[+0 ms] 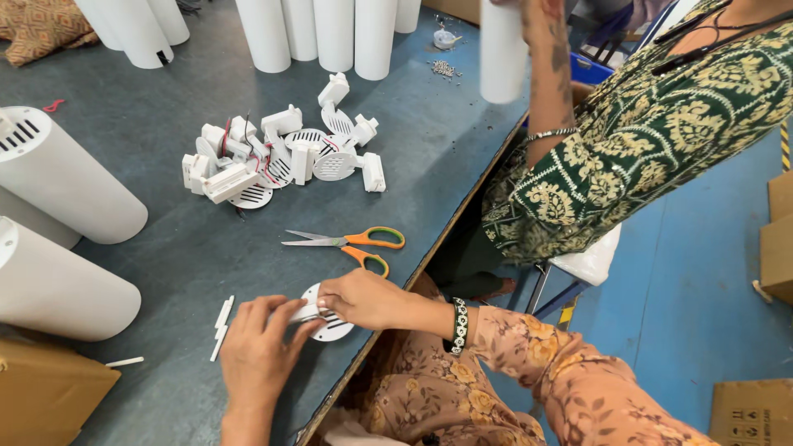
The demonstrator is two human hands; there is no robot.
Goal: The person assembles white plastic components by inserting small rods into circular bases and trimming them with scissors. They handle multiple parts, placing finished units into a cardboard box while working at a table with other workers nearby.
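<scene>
**Two hands on a small white round part**

At the far left, big white tubes [58, 177] lie on their sides on the grey table [165, 248]. A brown box [45, 392] sits at the near left corner.

A few thin white sticks [221, 324] lie on the table just left of the hands.

The left hand [258, 351] rests on the table near its front edge. Its fingers are bent and pinch the left side of a small white round part [330, 329] with slots in it. The right hand [363, 299] lies over the top of the same part, with its fingers curled down on it. The part sits flat on the table, close to the edge.

Just behind the hands lie scissors [351, 242] with orange handles. Farther back is a pile of white plastic parts [281, 153] with red wires. More white tubes [330, 33] stand upright at the back.

On the right, another person in green patterned clothes holds up a white tube [502, 54].
</scene>
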